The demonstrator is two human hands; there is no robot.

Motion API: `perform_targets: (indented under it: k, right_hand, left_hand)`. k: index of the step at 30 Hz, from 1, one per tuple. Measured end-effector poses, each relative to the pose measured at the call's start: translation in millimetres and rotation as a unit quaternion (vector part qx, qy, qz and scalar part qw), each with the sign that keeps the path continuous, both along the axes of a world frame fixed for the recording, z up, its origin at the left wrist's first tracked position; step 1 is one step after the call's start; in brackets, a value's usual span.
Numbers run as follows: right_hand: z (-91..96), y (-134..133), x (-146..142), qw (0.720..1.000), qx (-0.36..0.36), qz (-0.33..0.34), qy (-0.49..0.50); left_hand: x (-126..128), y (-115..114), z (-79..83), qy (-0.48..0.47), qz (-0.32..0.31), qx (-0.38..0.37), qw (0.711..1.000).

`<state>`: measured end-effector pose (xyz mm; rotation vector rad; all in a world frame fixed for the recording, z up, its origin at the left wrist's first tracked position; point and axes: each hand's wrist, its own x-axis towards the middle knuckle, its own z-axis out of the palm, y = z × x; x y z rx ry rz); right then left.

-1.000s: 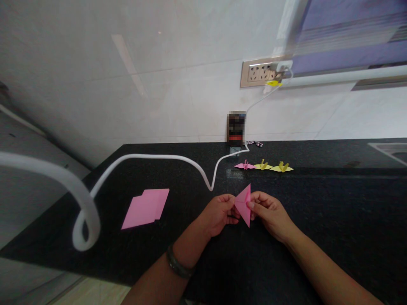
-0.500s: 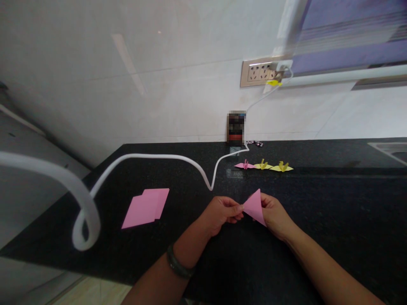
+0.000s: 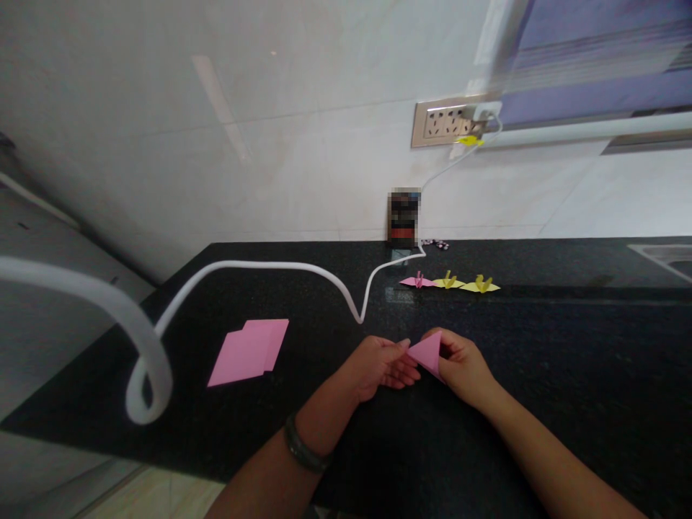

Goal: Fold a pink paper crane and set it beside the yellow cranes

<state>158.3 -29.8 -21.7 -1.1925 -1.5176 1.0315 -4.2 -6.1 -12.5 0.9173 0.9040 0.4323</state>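
A folded pink paper triangle (image 3: 429,353) is held above the dark counter, its narrow point facing left. My right hand (image 3: 469,367) grips its right side, with the thumb behind the paper and some fingertips hidden. My left hand (image 3: 381,366) is at the triangle's left point. Its fingers are stretched out below the paper and the thumb lies close to the tip; whether it touches is hard to tell. Beyond my hands sit a pink paper crane (image 3: 418,281) and two yellow ones, a middle crane (image 3: 447,282) and a right crane (image 3: 481,285), in a row.
Pink paper sheets (image 3: 243,353) lie overlapped on the black counter (image 3: 324,303) at the left. A thick white cable (image 3: 259,265) loops across from the left. A blurred-out device (image 3: 404,216) leans against the wall below a socket panel (image 3: 432,124). A sink edge (image 3: 659,256) shows far right.
My left fingers have loosened from a pinch on the paper's tip and spread out. The pink triangle has tilted and looks smaller, shifted slightly left in my right hand.
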Motion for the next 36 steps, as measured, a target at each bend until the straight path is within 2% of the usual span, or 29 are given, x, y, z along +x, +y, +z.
perform_targets:
  k: [3,10,22,27,30,33,36]
  right_hand:
    - [-1.3,0.5,0.8,1.0,0.003,0.013,-0.007]
    - [-8.4,1.4,2.2,0.998,-0.04,0.047,-0.006]
    - [-3.4,0.2,-2.0,0.996,-0.071,0.001,0.058]
    - [0.5,0.9,-3.8,0.985,-0.106,0.002,0.136]
    - [1.9,1.7,-3.4,0.973,-0.123,-0.014,0.197]
    - [3.2,2.4,-2.0,0.949,-0.161,-0.038,0.267]
    - [4.9,1.4,-1.4,0.927,-0.21,-0.002,0.311]
  left_hand:
    - [0.3,-0.2,-0.7,-0.004,-0.003,0.004,1.0]
    - [2.9,-1.6,-0.8,0.013,-0.003,0.017,1.0]
    - [3.1,-1.9,4.6,0.0,0.016,0.025,1.0]
    - [4.1,-1.4,2.7,0.003,0.058,0.069,0.996]
    - [5.5,-0.7,2.2,0.012,0.101,0.124,0.987]
    - [6.7,-0.4,3.2,0.024,0.147,0.175,0.973]
    - [7.1,-0.3,4.4,0.035,0.192,0.199,0.96]
